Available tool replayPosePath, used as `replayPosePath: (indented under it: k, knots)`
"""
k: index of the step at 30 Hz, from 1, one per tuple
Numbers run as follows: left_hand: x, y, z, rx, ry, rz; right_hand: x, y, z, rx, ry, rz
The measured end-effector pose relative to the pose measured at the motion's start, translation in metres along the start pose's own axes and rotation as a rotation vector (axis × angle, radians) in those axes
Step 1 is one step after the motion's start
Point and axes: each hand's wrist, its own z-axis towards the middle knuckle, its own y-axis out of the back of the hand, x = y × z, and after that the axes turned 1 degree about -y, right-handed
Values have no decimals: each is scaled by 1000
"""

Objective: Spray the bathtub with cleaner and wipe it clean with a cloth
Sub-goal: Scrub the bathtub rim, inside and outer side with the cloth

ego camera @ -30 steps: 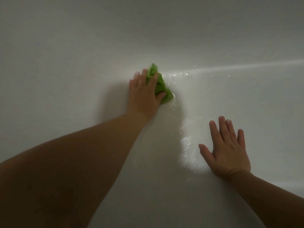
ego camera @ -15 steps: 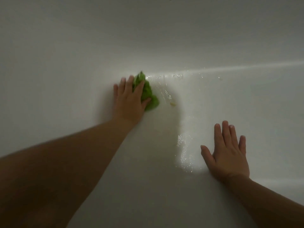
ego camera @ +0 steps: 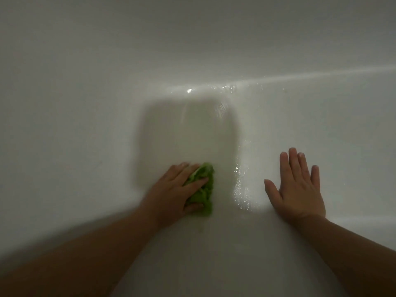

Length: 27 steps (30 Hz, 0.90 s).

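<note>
The white bathtub fills the whole view, dimly lit, with a bright band of light across its upper right. My left hand grips a crumpled green cloth and presses it onto the tub surface at the lower centre; fingers and thumb curl over the cloth. My right hand lies flat on the tub to the right, fingers straight and spread, holding nothing. No spray bottle is in view.
Glistening wet droplets sit on the tub between my two hands, and more droplets line the bright band above. A dark shadow covers the surface above the cloth.
My left hand has dragged the green cloth down the tub surface toward me, from near the bright band to the lower centre. My right hand has stayed planted in place.
</note>
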Motion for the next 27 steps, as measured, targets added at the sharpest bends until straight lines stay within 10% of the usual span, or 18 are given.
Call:
replayPosePath:
  k: [7, 15, 27]
  knots:
    - [42, 46, 94, -150, 424, -18, 1, -1, 2, -16, 3, -21]
    - [-11, 5, 7, 78, 62, -127, -2, 1, -2, 0, 21, -12]
    - [-73, -11, -5, 138, 282, -169, -10, 1, -9, 28, 34, -24]
